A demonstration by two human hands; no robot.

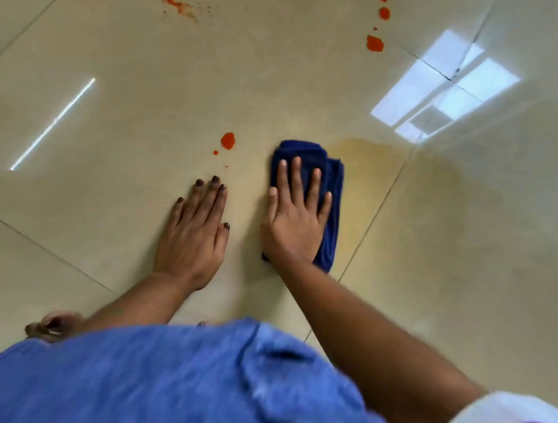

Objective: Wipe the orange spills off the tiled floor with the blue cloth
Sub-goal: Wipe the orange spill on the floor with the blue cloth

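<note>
Several orange spills remain far and left, only a faint smear right of the blue cloth under the flat right hand; left hand flat on the tiled floor, gripping nothing.

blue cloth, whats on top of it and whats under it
The right hand lies flat on the blue cloth, fingers straight. Under it is the tiled floor; any orange left beneath is covered.
</note>
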